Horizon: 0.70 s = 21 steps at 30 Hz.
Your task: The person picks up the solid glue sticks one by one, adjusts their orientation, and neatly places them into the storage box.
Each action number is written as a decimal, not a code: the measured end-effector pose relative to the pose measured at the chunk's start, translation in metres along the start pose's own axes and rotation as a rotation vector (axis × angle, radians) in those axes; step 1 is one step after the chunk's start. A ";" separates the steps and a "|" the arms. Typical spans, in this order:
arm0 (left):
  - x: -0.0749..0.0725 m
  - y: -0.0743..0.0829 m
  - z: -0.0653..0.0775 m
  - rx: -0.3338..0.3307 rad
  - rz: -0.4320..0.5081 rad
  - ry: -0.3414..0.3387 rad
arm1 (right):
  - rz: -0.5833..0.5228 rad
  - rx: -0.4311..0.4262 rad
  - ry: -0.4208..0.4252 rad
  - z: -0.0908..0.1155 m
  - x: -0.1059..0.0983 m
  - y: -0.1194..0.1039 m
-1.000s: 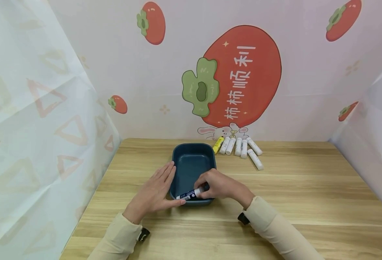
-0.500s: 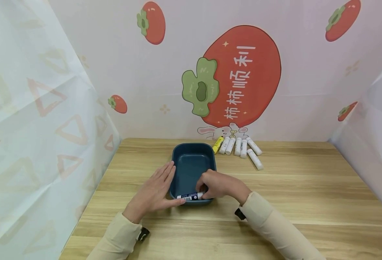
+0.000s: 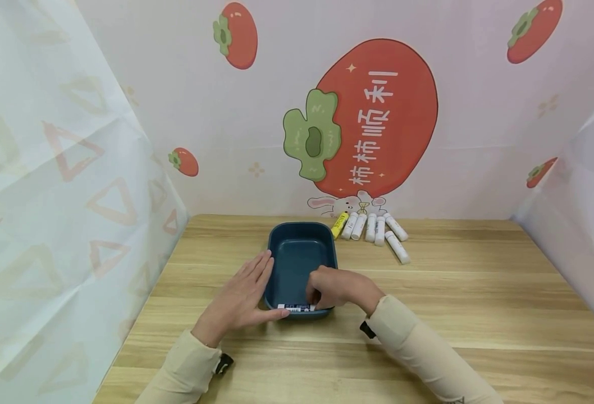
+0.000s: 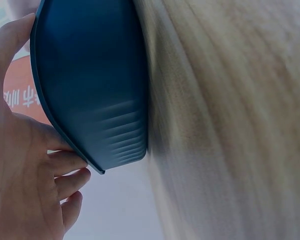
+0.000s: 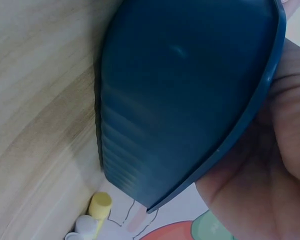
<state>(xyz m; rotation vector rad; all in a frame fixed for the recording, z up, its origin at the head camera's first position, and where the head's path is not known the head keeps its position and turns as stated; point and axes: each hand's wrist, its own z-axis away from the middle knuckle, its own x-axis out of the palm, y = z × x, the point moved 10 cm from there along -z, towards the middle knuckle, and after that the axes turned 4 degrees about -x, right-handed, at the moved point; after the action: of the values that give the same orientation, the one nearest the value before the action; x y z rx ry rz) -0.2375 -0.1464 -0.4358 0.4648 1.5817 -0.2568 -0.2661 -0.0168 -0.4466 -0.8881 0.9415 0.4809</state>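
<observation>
Behind a wooden table (image 3: 458,325) a backdrop (image 3: 469,179) is showing a red persimmon (image 3: 405,123) lettered 柿柿顺利, and in the head view the left hand (image 3: 238,294) is resting straight-fingered on the rim of the blue bin (image 3: 300,231) while the right hand (image 3: 338,286), fingers curled, is probably gripping the right end of a dark-labelled tube (image 3: 295,307) inside, along the near wall, its print too small to read. The left wrist view is showing that hand spread wide. The right wrist view is leaving the gripping fingertips hidden; placing the tube is seemingly the step in hand, the next calling for a clean release
</observation>
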 end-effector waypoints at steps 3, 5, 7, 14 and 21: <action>0.001 0.001 0.000 0.002 -0.002 -0.002 | -0.011 0.006 0.002 0.001 -0.001 0.001; 0.001 0.001 -0.001 0.004 0.002 -0.004 | -0.033 -0.003 0.020 0.002 -0.003 0.002; 0.001 0.001 0.000 0.006 0.002 -0.005 | -0.051 -0.024 0.055 0.006 -0.009 0.002; 0.001 0.001 -0.001 0.000 0.002 0.000 | -0.079 -0.047 0.242 0.035 -0.044 0.011; 0.001 0.000 -0.001 0.006 0.010 0.017 | -0.044 0.024 0.442 0.077 -0.082 0.038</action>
<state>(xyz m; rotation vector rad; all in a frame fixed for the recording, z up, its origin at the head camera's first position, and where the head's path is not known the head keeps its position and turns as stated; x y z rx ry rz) -0.2386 -0.1458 -0.4366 0.4806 1.5955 -0.2499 -0.2980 0.0688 -0.3713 -1.0115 1.3232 0.2364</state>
